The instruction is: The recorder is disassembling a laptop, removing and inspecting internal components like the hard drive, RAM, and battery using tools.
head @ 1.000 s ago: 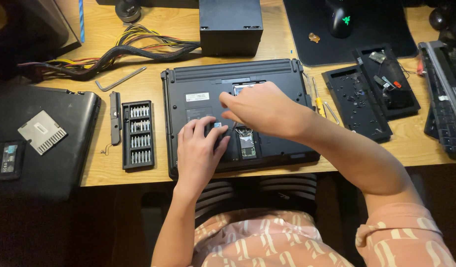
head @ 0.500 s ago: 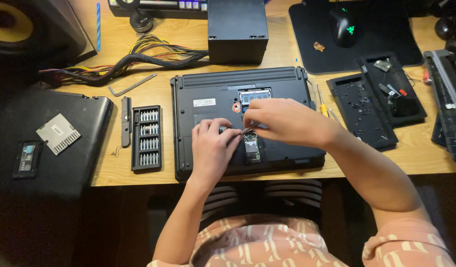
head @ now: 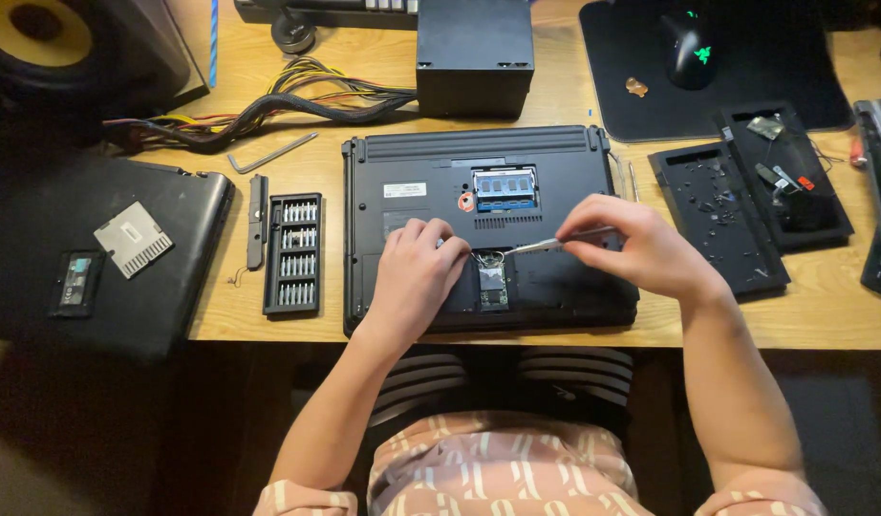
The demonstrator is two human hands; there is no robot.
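Your right hand (head: 641,250) is pinching tweezers (head: 546,244) over the small card (head: 493,287) (open laptop underside (head: 479,153)) while your left hand (head: 417,277) is pressing flat beside it.

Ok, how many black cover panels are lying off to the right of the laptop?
2. One long panel lies just right of the laptop, beside the right hand; a second panel, holding small parts, sits farther right against it. Others may lie beyond the frame edge.

A home desk turned repair bench: opened laptop (head: 488,229), bit set (head: 293,253), speaker (head: 68,43).
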